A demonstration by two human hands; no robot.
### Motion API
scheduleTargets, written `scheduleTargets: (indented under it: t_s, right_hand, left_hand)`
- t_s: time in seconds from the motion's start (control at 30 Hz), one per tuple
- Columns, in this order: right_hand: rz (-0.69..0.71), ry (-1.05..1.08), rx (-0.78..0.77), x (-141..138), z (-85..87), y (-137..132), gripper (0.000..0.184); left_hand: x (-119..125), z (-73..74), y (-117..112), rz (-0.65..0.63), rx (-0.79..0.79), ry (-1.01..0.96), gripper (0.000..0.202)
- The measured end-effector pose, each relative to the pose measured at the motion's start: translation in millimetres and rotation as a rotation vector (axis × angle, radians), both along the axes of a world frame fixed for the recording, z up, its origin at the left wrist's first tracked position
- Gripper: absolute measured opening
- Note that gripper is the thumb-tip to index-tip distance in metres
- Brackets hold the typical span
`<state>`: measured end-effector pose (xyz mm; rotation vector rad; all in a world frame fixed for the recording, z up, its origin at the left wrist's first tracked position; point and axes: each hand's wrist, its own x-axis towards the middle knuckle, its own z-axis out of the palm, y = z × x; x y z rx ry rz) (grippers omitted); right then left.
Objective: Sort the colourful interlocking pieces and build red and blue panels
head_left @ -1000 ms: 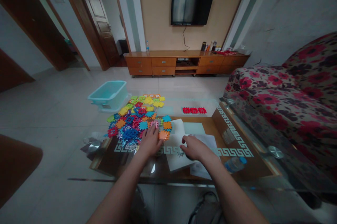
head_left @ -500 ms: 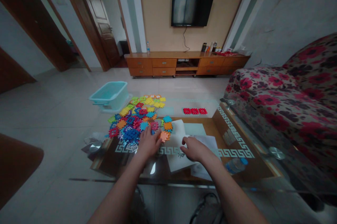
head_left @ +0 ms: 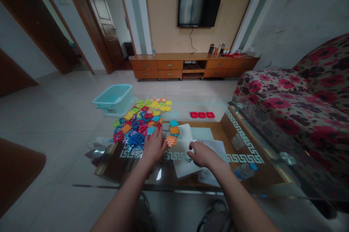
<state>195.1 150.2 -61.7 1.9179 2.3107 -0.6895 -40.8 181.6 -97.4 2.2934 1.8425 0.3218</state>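
A heap of colourful gear-edged plastic building pieces (head_left: pixel 136 139) covers the left part of the glass table. My left hand (head_left: pixel 155 146) lies over the heap's right side, fingers bent around a red gear-edged piece (head_left: pixel 159 126) that shows past the fingertips. Close by are a grey piece (head_left: pixel 165 127), an orange piece (head_left: pixel 174 130) and a peach piece (head_left: pixel 171 140). My right hand (head_left: pixel 201 154) is curled above white paper (head_left: pixel 181 166). A small grey jagged shape (head_left: pixel 187 159) shows beside its thumb; whether the hand grips it is unclear.
Three joined red pieces (head_left: pixel 202 115) sit farther back on the glass. A turquoise bin (head_left: pixel 114 97) stands beyond the heap at left. A water bottle (head_left: pixel 245 171) appears near the right forearm. A flowered sofa (head_left: pixel 289 105) flanks the right side.
My left fingers have drawn in the reddish piece and tilted it, uncovering more of the grey piece beside them. My right hand has barely moved.
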Motion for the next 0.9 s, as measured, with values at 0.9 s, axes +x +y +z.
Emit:
scheduleTargets:
  t_s: [0.9]
  right_hand:
    - [-0.261,1.208,-0.196,-22,37.5,3,0.032]
  left_hand:
    - [21,50.0,-40,-0.129,-0.154,-1.063,0.019]
